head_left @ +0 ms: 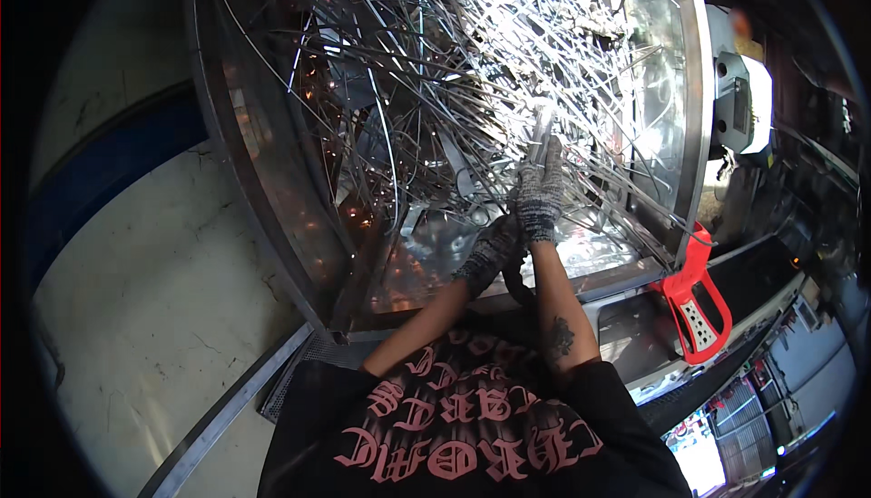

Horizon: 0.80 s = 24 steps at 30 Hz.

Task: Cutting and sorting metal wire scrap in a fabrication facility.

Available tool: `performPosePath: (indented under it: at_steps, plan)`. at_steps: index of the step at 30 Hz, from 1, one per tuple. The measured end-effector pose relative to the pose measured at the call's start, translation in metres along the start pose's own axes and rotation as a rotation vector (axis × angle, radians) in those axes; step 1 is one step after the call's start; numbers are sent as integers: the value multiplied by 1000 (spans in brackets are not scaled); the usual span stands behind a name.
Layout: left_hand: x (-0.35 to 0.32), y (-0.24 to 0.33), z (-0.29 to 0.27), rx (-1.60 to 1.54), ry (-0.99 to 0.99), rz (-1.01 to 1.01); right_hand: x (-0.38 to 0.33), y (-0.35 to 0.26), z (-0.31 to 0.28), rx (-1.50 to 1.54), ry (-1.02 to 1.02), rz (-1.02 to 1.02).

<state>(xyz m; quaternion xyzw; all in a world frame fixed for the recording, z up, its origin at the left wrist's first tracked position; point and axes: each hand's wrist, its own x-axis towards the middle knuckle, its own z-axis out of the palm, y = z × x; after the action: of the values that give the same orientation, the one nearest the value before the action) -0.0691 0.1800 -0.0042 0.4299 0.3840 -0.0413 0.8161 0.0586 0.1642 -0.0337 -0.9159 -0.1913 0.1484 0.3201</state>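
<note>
Both my hands wear grey knit gloves and are close together over the near part of an open metal bin (227, 126). My right hand (542, 194) reaches forward, its fingers closed along a narrow, bright metal-looking piece (543, 124); glare hides that piece's far end. Just left of that wrist, my left hand (490, 249) is closed in shadow, and what it grips is hidden. A dark, curved thing (515, 282) hangs below the hands, too dim to name. Ahead lies a tangled heap of thin metal rods and strips (417, 72), with small orange glints at its left.
A red handle-shaped frame (697, 303) with a pale perforated insert hangs at the bin's near right corner. Beyond the right wall stands a white and grey boxy device (744, 103). Metal wall edges rise on both sides. A blue band (109, 180) crosses the pale floor at left.
</note>
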Motion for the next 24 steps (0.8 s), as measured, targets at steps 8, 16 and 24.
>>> performPosePath:
  at_steps: [8, 16, 24]
  plan:
    - [10, 12, -13, 384, -170, -31, 20, -4, 4, -319, -2, -346]
    - [17, -4, -15, 759, -305, 176, 24, 4, 0, -23, -88, -151]
    - [51, 32, -77, 1030, 353, 309, 30, -13, -14, 52, -203, 128]
